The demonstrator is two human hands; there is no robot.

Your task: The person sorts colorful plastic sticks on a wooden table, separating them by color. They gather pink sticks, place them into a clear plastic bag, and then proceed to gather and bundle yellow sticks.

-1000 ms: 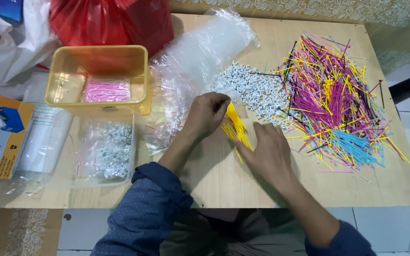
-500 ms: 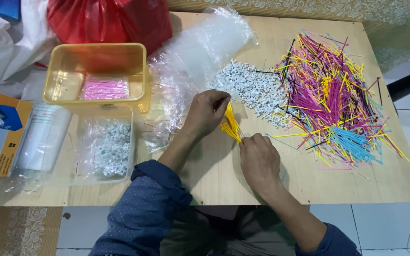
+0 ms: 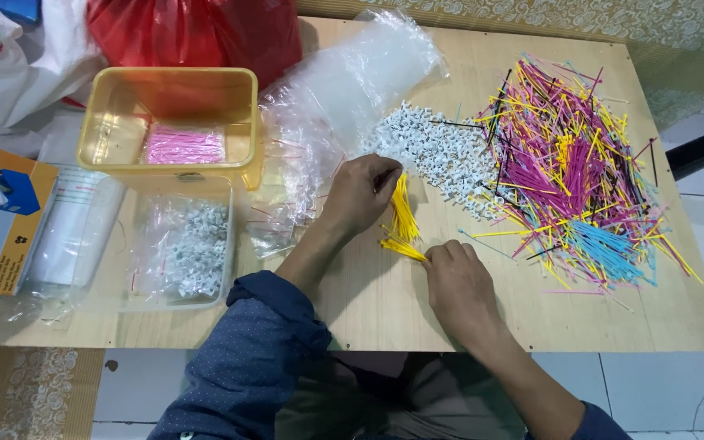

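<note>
Yellow sticks (image 3: 402, 222) lie bunched at the middle of the wooden worktop (image 3: 531, 310), pinched at the top by the left hand (image 3: 360, 194), whose grip clenches them; the right hand (image 3: 459, 289) grasps their lower ends, beside white beads (image 3: 442, 155)

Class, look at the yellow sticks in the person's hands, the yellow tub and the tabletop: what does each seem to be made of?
Yellow sticks: probably plastic, thin, evenly coloured, slightly glossy.
Yellow tub: translucent plastic, since light passes through its walls.
Tabletop: wood or wood-look board, pale, matte, faint grain.
</note>
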